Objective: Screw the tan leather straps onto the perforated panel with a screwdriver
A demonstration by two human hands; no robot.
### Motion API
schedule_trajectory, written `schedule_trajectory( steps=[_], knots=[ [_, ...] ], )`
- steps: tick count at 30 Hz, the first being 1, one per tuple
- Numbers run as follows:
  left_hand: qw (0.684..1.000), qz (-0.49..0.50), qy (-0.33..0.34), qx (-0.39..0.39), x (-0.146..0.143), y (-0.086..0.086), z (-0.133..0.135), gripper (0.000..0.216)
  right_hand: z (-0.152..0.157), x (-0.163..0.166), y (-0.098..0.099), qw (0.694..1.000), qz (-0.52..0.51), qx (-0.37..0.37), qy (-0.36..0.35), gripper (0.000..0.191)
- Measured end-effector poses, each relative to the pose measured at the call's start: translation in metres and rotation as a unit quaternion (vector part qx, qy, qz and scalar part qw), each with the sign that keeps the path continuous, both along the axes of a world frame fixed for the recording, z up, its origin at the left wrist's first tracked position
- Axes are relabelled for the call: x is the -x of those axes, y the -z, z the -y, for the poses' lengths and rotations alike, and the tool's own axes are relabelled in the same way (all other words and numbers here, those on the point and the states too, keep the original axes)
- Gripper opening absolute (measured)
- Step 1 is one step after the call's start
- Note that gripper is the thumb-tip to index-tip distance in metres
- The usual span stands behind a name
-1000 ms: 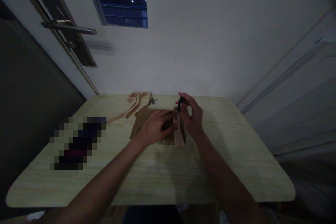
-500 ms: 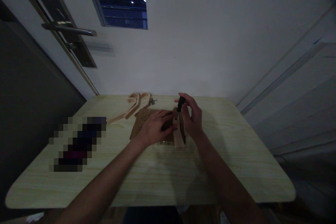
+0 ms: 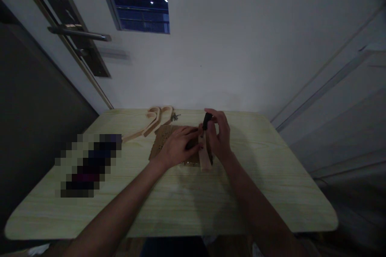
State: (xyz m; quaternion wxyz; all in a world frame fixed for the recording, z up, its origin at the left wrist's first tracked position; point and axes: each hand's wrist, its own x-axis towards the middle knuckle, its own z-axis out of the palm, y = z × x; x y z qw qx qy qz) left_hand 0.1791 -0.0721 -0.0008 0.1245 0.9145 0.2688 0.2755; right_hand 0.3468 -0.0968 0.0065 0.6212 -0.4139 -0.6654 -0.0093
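Note:
My right hand point(image 3: 221, 136) grips the black handle of a screwdriver point(image 3: 207, 121), held upright and slightly tilted over a pale wooden strip point(image 3: 205, 160). The tool's tip is too dark to make out. My left hand point(image 3: 177, 146) reaches across a brown piece of cardboard point(image 3: 157, 144), with thumb and fingertips pressed against the strip's left side to hold it. The strip lies on the cardboard's right part, its near end jutting past the edge. Small dark holes or screws show on the strip, partly hidden by my fingers.
Curved wooden pieces point(image 3: 157, 119) lie at the back left of the table point(image 3: 265, 192), beside a small pile of screws point(image 3: 175, 117). A blurred-out dark item point(image 3: 90, 164) lies at the left. Behind the table stands a white door with a metal handle point(image 3: 80, 33).
My right hand has shifted slightly left and down, and the screwdriver handle sits a little lower. My left hand, the cardboard and the strip have hardly moved.

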Motion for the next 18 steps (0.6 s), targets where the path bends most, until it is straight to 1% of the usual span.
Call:
schedule_trajectory(
  steps=[7,10,13,15,18],
  knots=[
    [1.000,0.007,-0.006,0.001,0.0006,0.0002,0.0006,0.041,0.0002,0.0001,-0.0003,0.998,-0.054,0.026,-0.016,0.028],
    [1.000,0.006,-0.003,0.005,0.0005,-0.0006,0.0007,0.041,-0.0014,0.0004,0.0010,0.999,-0.046,0.011,0.002,0.028],
    [1.000,0.005,0.000,0.009,0.0006,-0.0013,0.0006,0.041,-0.0025,-0.0010,0.0010,1.000,-0.019,0.013,0.013,0.026],
    [1.000,0.006,0.001,0.010,0.0007,-0.0012,0.0006,0.041,-0.0022,-0.0023,-0.0001,1.000,-0.009,0.023,0.006,0.026],
    [1.000,0.008,-0.001,0.008,0.0007,-0.0005,0.0005,0.040,-0.0005,-0.0033,-0.0027,0.999,-0.019,0.029,-0.026,0.029]
  ],
)
